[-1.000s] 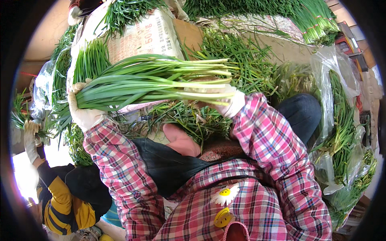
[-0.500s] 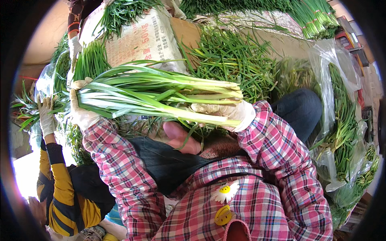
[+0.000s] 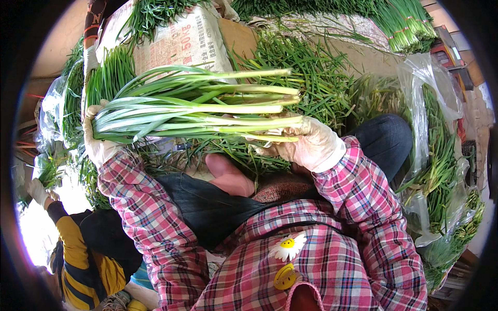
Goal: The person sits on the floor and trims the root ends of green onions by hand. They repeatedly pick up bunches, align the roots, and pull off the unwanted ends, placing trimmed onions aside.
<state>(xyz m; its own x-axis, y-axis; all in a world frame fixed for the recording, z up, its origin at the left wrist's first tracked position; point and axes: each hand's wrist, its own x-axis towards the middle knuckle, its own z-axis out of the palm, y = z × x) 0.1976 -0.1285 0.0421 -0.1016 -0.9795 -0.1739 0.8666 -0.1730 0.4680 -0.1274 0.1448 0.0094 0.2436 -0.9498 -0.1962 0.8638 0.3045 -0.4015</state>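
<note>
The left hand (image 3: 98, 137), left of the frame's centre, is closed around the leafy end of a green bunch (image 3: 181, 114); the right hand (image 3: 311, 145), near the centre, curls half-open at the pale stalk ends, and I cannot tell how firmly it grips. The bunch, lying crosswise between them, looks gathered but shows no band, its ends uneven, so evening and tying seem left. Beyond it, a loose leafy pile (image 3: 311, 78) fills the upper centre, suggesting plenty to sort, while banded bundles (image 3: 407, 33) at upper right look finished. Compared with half a second ago, the stalk ends sit higher and fan wider, the right hand shows more clear of them, and a co-worker's hand (image 3: 37, 193) at far left is lower.
</note>
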